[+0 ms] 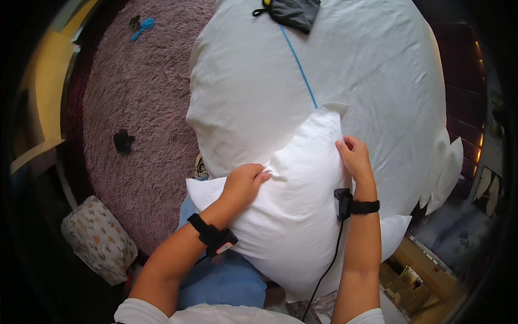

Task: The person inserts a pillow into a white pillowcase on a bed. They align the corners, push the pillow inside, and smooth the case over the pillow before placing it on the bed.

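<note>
A plump white pillow leans against my front at the near edge of the bed, which is covered by a white sheet. My left hand pinches the pillow's cloth on its left edge, where it puckers between thumb and fingers. Higher up on the opposite edge, my right hand holds the side of the cloth between thumb and fingers. One pointed corner of the pillow rises beyond my right hand, and another sticks out left of my left wrist. Black straps with small devices and a cable are on both wrists.
A blue cord runs across the sheet from a dark grey pouch. More white pillows lie at the right, by a dark red headboard. On the mauve shaggy rug are a blue brush and a black item. A cactus-print bag stands lower left.
</note>
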Tool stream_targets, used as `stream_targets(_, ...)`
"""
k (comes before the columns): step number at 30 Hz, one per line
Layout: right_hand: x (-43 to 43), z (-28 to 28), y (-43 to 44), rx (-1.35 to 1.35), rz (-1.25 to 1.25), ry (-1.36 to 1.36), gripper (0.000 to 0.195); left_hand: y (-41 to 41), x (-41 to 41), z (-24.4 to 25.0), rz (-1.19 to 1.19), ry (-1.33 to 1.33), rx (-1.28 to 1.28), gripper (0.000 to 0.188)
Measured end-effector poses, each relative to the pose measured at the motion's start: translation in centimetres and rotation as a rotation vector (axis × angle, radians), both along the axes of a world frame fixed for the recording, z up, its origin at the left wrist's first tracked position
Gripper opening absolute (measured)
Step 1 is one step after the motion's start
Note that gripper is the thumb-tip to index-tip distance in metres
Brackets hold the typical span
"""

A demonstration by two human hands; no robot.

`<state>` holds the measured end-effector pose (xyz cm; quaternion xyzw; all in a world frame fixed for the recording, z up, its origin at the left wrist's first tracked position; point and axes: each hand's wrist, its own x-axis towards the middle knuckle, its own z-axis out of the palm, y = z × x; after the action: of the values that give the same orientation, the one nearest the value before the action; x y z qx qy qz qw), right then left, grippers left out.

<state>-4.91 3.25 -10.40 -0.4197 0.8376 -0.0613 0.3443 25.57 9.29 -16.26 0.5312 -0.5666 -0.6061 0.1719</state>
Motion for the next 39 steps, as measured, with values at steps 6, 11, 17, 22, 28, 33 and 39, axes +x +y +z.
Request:
stream_targets(6, -1.9, 0.3, 0.0, -0.297, -0.226, -0.136, 0.009, -0.4, -0.3, -0.8, 0.409, 0.196, 0.28, 0.024)
stream_targets(11, -2.7, 0.0, 0.1, -0.118, -0.247, -0.255, 0.018, -4.4, -2.3, -2.6, 0.129, -0.128, 0.165, 0.029)
stream_targets(17, -1.8, -2.2, -1.0, -0.033, -0.18, -0.462, 0.032, -9.3, -10.8, -2.8, -0.139, 0.146, 0.212, 0.047)
stream_targets(22, -1.7, -2.3, -0.9, -0.036, -0.26, -0.523, 0.019, -10.3, -14.1, -2.2, -0.045, 0.365, 0.372, 0.047)
stream_targets(28, -1.0, 3.1, 1.9, -0.152, -0.382, -0.72, 0.021, -10.0, -13.4, 2.1, 0.069, 0.591, 0.636, 0.026)
stream_targets(33, -0.4, 8.0, 3.3, -0.277, -0.257, -0.798, 0.015, -7.7, -10.7, 6.1, -0.006, 0.598, 0.562, 0.023)
stream_targets(39, 2.5, 10.3, 3.3, -0.463, -0.166, -0.516, 0.005, -5.4, -9.0, 9.7, -0.009, 0.73, 0.692, 0.027)
